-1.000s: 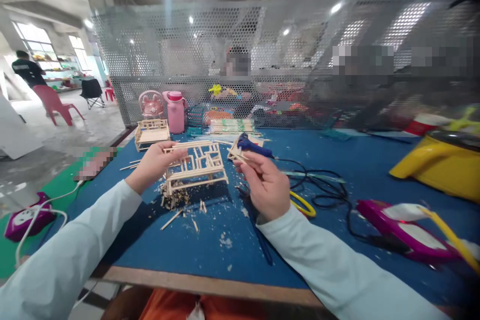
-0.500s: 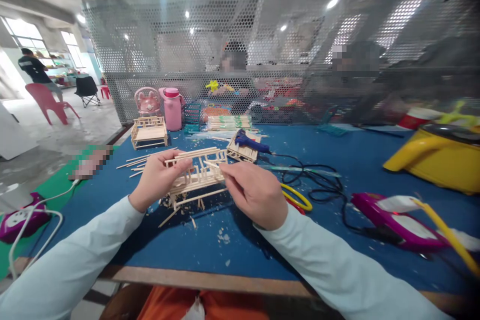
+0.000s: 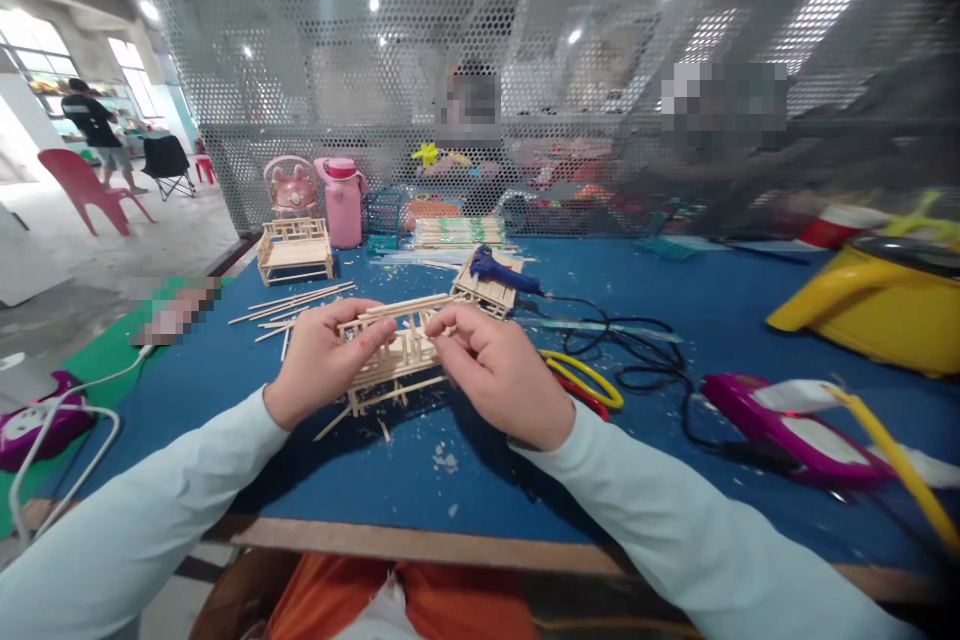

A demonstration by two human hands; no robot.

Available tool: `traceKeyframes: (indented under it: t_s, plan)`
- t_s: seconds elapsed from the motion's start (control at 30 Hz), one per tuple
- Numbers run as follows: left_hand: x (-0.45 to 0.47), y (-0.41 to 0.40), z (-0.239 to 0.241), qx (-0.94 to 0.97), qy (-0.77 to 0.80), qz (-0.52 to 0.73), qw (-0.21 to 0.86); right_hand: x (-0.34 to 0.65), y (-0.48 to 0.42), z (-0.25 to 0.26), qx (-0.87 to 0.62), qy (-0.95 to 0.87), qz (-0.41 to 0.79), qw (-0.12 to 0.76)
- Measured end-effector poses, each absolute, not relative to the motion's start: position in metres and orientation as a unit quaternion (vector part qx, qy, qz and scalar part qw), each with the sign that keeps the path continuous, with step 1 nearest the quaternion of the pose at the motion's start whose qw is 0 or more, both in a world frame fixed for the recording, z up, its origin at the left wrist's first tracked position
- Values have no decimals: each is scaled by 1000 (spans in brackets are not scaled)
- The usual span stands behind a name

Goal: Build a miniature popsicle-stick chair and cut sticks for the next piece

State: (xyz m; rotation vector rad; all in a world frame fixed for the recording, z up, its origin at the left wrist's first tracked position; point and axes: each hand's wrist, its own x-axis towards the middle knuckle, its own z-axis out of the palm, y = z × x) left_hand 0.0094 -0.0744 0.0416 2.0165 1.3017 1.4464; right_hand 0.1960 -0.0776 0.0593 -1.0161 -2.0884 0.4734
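Stick frame [image 3: 396,368] held over the worktop [image 3: 330,490], inward from its front edge, by left hand [image 3: 321,365], thumb against fingers; right hand [image 3: 504,375] at frame's right end, grip cannot be determined.

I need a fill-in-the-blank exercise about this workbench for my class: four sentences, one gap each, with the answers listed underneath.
1. The stick frame is between the left hand and the ____ hand.
2. The glue gun on the table is mostly ____ in colour.
3. The body of the tall bottle standing near the perforated screen is ____.
4. The large container at the table's far right is mainly ____.

Missing words: right; blue; pink; yellow.
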Motion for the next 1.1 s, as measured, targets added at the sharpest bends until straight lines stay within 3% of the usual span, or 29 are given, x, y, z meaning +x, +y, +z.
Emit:
traceKeyframes:
  t_s: [0.17, 0.43, 0.67, 0.8, 1.1]
  plan:
    - [10, -75, 42, 709, 459, 511, 160, 201, -80, 65, -392, -748, 358, 398]
    - [8, -75, 42, 673, 471, 519, 234, 210, -82, 64, -374, -733, 348, 450]
    - [10, -71, 51, 487, 436, 629, 421, 232, -51, 63, -326, -599, 420, 600]
    - [7, -66, 55, 370, 404, 688, 476, 234, -38, 57, -327, -528, 542, 566]
    - [2, -56, 44, 361, 381, 696, 490, 211, -46, 42, -324, -407, 742, 422]
